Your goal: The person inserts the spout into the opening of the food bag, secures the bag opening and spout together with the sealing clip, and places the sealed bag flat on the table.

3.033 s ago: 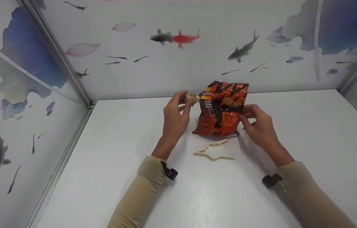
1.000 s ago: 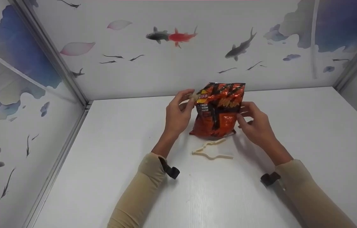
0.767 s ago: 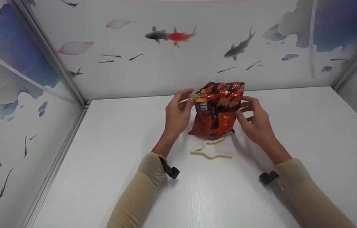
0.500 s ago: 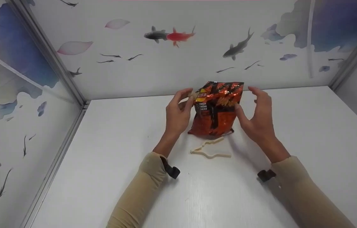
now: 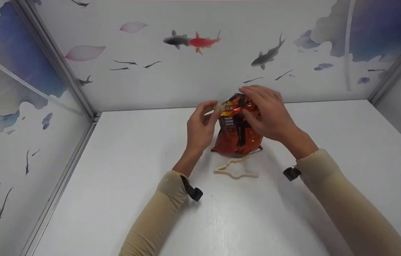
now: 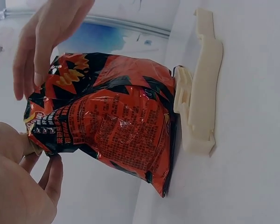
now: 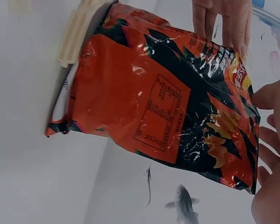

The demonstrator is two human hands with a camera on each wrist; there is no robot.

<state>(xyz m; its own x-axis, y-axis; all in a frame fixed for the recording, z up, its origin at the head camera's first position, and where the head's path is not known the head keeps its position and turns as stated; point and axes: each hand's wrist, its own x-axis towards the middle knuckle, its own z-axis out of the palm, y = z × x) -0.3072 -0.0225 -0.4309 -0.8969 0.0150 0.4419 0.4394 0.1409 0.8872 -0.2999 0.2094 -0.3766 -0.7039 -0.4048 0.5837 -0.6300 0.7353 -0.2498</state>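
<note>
A red-and-black bag of chips point(image 5: 234, 138) stands upright on the table, its printed front bulging. My left hand point(image 5: 200, 129) pinches a small beige ringed piece point(image 5: 218, 107) at the bag's upper left corner; the fingers partly hide it. My right hand point(image 5: 269, 110) reaches over the upper right of the bag, thumb against the front and fingers above and behind the top edge. In the left wrist view the right-hand fingers point(image 6: 39, 70) look nearly straight. A cream plastic bag clip point(image 5: 236, 174) lies spread in a V just before the bag.
The white table point(image 5: 133, 185) meets a wall point(image 5: 143, 85) painted with fish, close behind the bag. A metal frame post point(image 5: 54, 64) runs up at the left corner. Black wrist cameras point(image 5: 194, 193) sit at the sleeve cuffs.
My right hand has let go of the bag's right side, opened, and moved up and left over its top. The left hand has stayed at the corner, bringing the beige piece against the bag.
</note>
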